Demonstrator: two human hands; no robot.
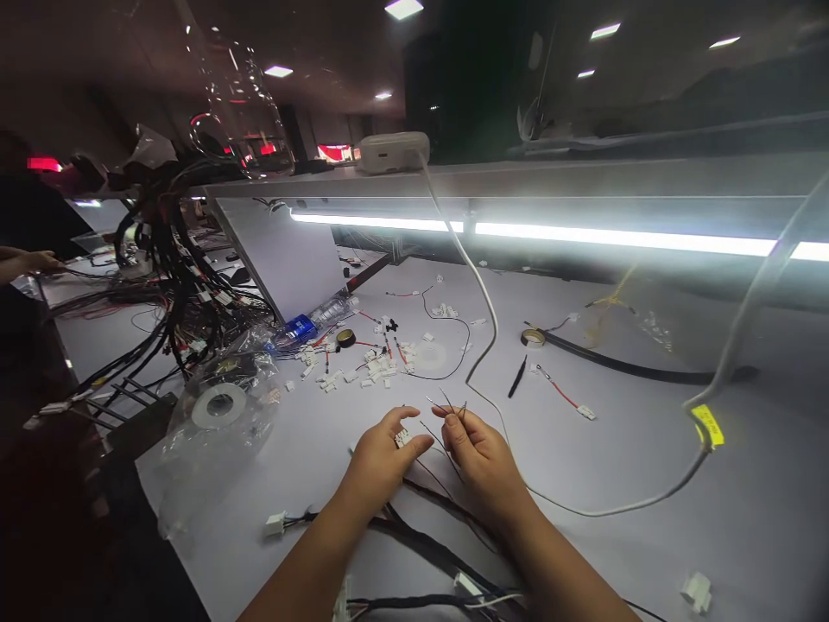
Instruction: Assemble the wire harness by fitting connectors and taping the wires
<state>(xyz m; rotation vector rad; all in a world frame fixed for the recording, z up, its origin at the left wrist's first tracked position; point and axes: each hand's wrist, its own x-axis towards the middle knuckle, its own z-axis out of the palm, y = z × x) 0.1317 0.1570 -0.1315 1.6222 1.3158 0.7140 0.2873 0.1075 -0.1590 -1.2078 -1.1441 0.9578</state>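
Observation:
My left hand (382,453) curls around a small white connector (402,437), partly hidden behind the fingers; its thumb and forefinger are apart. Thin dark wires (443,399) with bare metal ends are pinched between the thumb and forefinger of my right hand (476,445). More loose wire ends stick out between the two hands. Below them, a black-sleeved wire harness (427,540) runs across the table under my forearms. One white plug (275,523) lies at its left end, and another white connector (467,587) sits near the front.
Several white connectors (379,367) and short red wires lie scattered behind my hands. A white cable (497,333) hangs from the shelf and loops around to the right. Further right are a dark pen-like tool (517,377) and a tape roll (532,338). Bagged rolls (220,406) lie left, near another person's hand (29,262).

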